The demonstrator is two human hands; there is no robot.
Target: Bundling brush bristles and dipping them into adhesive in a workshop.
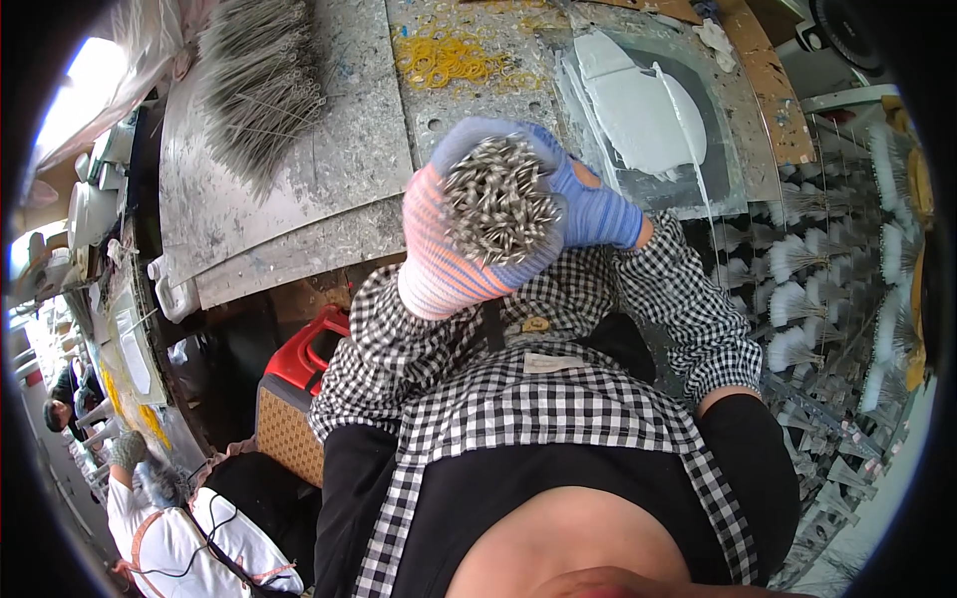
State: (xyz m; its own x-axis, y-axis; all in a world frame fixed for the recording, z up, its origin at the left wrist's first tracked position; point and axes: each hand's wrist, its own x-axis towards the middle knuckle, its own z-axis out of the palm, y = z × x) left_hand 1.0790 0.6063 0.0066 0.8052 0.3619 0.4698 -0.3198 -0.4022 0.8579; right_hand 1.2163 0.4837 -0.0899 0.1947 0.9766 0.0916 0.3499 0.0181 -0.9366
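Note:
Both of my hands wear striped knit gloves and are wrapped around one thick bundle of thin metal rods (498, 204), held up close under the camera with the rod tips pointing at me. My left hand (439, 264), in a pink and orange glove, cups the bundle from the left and below. My right hand (588, 204), in a blue glove, closes on it from the right. My checked sleeves run down from the hands to my body.
A paint-spattered grey metal worktable (329, 169) lies ahead, with a heap of loose rods (261, 80), yellow rubber bands (444, 60) and a tray of white paste (643, 110). Racks of white-tipped rod bundles (807, 289) stand at right. A red stool (304, 354) and another person (164, 528) are at left.

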